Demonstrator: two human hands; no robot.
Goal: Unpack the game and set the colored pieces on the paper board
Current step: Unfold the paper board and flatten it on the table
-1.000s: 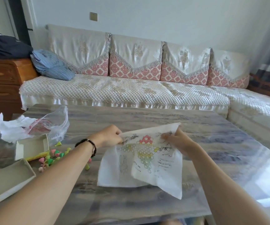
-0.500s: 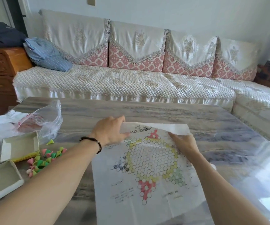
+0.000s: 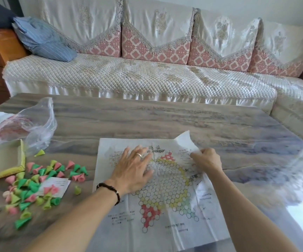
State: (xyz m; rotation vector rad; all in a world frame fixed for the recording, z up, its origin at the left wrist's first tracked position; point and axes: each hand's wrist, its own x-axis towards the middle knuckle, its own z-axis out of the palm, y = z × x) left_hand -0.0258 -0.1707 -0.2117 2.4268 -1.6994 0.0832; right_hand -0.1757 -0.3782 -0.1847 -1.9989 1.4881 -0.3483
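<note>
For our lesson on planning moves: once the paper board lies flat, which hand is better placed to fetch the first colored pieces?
Probably the left hand: the colored pieces lie on its side of the paper board, while the right hand pinches the board's far-right part.

Paper board (image 3: 167, 188) now unfolded, flat on surface (image 3: 165, 117); left hand (image 3: 132, 170) pressing it flat, right hand (image 3: 208, 160) pinching far-right corner.

Left hand (image 3: 132, 168) flat, fingers (image 3: 143, 157) spread; right hand (image 3: 208, 159) curled, pinching.
</note>
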